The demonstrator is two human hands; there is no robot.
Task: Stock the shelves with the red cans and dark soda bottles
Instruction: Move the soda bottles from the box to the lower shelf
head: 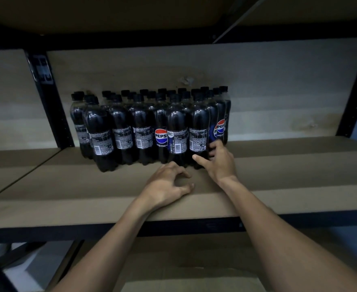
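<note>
Nearest, toward six o'clock, the left hand [169, 184] rests on the shelf [68, 199], fingers loosely curled and empty. At its one o'clock, the right hand [217, 159] clasps the foot of the end bottle [199, 123] among the dark soda bottles [118, 114], all upright, caps toward twelve. Full, smooth plastic: probably weighty and slippery; grip the labelled waist.

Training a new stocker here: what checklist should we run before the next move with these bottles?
1. Bottles upright: ok.
2. Right hand grips front right bottle: ok, thumb and fingers round its base.
3. Left hand free: ok, rests on the shelf, holds nothing.
4. Shelf room to the right: ok.
5. Labels facing front: not ok, most show barcodes.
6. Caps tight: cannot tell.
</note>
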